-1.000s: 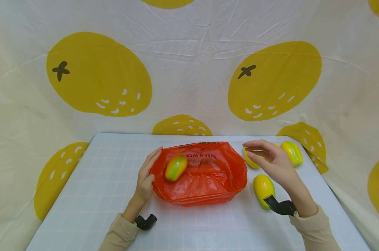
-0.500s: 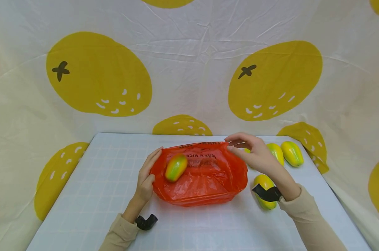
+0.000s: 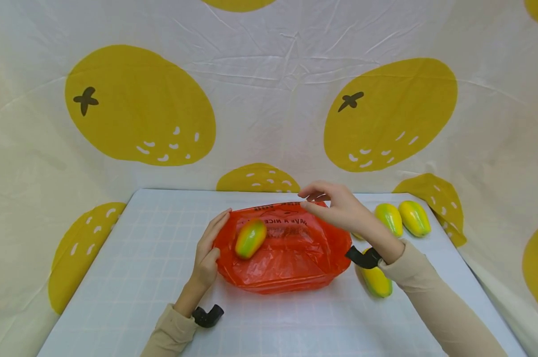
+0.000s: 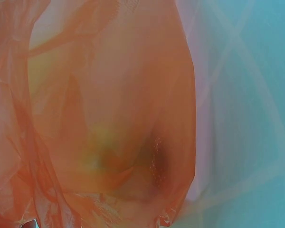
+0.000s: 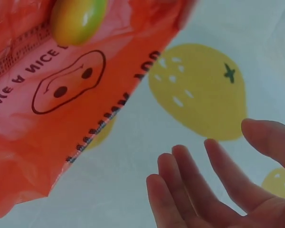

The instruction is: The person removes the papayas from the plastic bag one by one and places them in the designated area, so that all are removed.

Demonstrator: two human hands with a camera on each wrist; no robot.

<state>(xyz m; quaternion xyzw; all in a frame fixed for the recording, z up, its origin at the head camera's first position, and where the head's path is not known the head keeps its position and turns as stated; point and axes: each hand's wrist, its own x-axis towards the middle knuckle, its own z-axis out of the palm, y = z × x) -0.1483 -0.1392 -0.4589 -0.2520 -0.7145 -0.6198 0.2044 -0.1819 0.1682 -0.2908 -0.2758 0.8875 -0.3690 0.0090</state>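
Note:
A red plastic bag (image 3: 291,267) lies with its mouth spread wide, dark print on its far inner wall. Inside it, toward the left, is a yellow-green mango-like fruit (image 3: 250,239). My left hand (image 3: 205,253) holds the bag's left rim, thumb toward the mouth and fingers along the outside. In the left wrist view the thin red film (image 4: 133,95) fills most of the picture, with a blurred yellowish shape behind it. Above the far right rim hovers my right hand (image 3: 333,206), fingers loosely bent. The right wrist view shows this hand (image 5: 223,190) holding nothing, apart from the bag.
More of these fruits are to the right: a front fruit (image 3: 377,281), a back fruit (image 3: 388,219) and a far-right fruit (image 3: 414,218). Another is mostly hidden behind the right forearm. A white cloth with printed yellow fruit (image 3: 139,106) hangs behind the table (image 3: 131,277).
My right hand has moved left from beside the fruits on the right to above the bag's far rim. The left hand, the bag and the fruit in it have stayed put.

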